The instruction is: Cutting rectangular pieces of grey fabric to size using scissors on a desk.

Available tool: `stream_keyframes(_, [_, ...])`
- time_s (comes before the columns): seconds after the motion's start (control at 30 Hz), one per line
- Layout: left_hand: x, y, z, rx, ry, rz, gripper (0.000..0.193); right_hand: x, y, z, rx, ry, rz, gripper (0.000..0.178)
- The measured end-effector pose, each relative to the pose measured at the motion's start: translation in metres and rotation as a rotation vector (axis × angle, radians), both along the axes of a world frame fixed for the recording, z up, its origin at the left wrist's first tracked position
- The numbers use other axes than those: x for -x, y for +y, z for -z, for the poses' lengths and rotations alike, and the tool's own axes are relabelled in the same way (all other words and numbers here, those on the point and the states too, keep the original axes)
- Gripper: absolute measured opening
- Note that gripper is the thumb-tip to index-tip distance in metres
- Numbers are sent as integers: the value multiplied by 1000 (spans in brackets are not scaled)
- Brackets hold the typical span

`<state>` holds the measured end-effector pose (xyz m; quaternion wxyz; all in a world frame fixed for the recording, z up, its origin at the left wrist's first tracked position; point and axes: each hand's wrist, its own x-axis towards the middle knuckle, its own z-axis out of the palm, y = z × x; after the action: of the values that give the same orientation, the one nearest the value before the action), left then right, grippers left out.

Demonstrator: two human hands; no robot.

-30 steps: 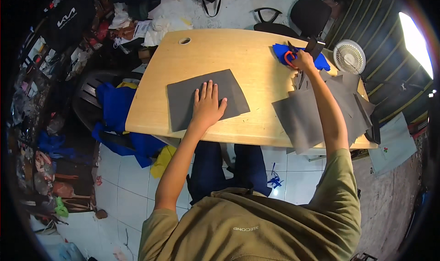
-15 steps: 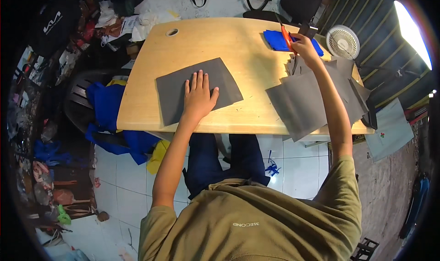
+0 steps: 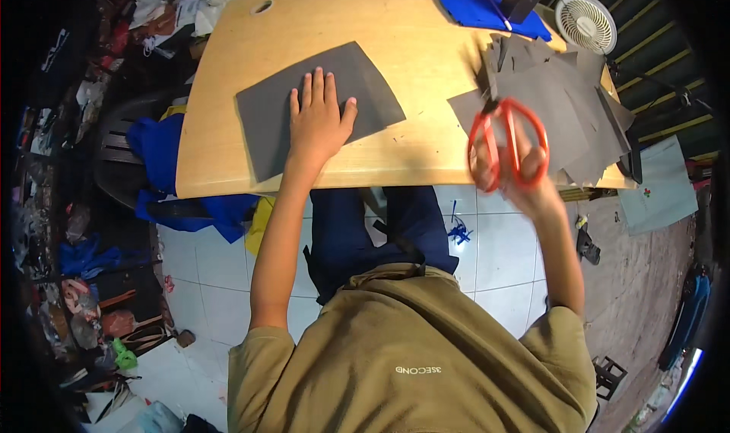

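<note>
My left hand lies flat with fingers spread on a dark grey sheet, which rests at an angle near the table's front edge. In my right hand is a pair of scissors with red-orange handles, held up above the front edge right of the middle. Its dark blades point away from me and are blurred, so whether they are apart is hard to tell. Beyond the scissors, a loose pile of dark grey sheets covers the table's right side.
Folded blue cloth lies at the far right of the wooden table, with a pen and a black box on it. A white fan stands behind. Blue cloth hangs over a chair at left.
My right hand has come back from beside the blue cloth toward the front edge, bringing the scissors with it. My left hand stays flat on the sheet. The whole view has shifted a little.
</note>
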<state>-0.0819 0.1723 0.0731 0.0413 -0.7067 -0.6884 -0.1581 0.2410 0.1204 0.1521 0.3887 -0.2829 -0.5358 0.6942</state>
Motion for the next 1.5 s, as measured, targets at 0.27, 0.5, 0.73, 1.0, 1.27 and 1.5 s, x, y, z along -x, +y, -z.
stream_keyframes(0.27, [3,-1,3,9,32,-4,68,26,-74,18,473,-25,-243,109])
stream_keyframes(0.5, [0,0,-1,55,65,-35,68,40,-55,28,270,-110,-264,82])
stream_keyframes(0.73, [1,-1,1,56,68,-42,68,70,-50,12,306,-334,-137,73])
stream_keyframes(1.0, [1,-1,7,-19,-6,-27,69,83,-48,13,361,-481,-101,64])
stream_keyframes(1.27, [0,-1,8,-42,41,-51,67,92,-48,5,366,-556,-49,54])
stream_keyframes(1.5, [-1,-3,6,-66,15,-57,67,98,-55,5,277,-668,28,52])
